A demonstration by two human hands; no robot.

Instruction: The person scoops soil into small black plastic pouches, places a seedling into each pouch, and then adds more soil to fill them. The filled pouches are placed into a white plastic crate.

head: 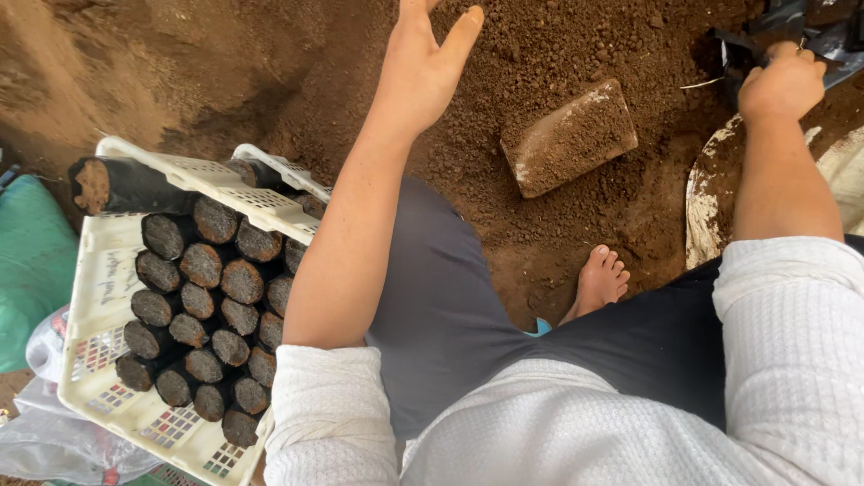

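Overhead, the left hand (423, 67) reaches out over the heap of brown soil (549, 54), its fingers (461, 31) spread and holding nothing. Farther right, the right hand (781, 83) has its fingers closed on black plastic nursery bags (823, 36) at the soil's edge. Between the hands, a soil-filled scoop (570, 137) lies on the heap. Beside the left arm, a white plastic crate (99, 315) holds rows of soil-packed black seedling bags (202, 310).

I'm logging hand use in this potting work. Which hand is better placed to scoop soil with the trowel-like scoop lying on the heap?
Probably the left hand: it is open and empty above the soil, close to the scoop. The right hand is closed on black plastic bags, so it is occupied.
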